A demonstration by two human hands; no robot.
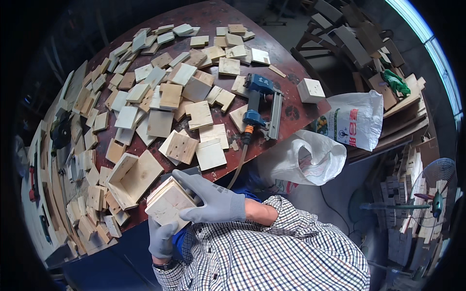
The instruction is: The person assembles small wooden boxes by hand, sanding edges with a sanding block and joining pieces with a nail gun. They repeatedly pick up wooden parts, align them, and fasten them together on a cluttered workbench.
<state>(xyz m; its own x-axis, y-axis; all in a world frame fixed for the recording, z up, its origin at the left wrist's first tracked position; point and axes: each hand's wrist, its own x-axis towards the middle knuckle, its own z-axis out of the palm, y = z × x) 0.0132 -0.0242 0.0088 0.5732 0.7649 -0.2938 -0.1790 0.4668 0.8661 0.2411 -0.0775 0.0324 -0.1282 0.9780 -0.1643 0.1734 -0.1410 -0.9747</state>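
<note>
Your checked sleeve (272,252) fills the foreground. Your right hand (213,199) wraps over the top of the small wooden box (167,203), your left hand (161,237) cups it from below; both clasp it just off the table edge (213,173), beside an open wooden tray (133,178).

Both gloved hands grip a small wooden box (167,203) at the near edge of the reddish table (291,109); the left hand (161,237) supports it from below, the right hand (211,196) lies over its top; just left sits an open-sided wooden box (131,179); farther off, scattered wood blocks (160,92) and a blue pneumatic nail gun (259,104); right, white woven sacks (352,119).
</note>
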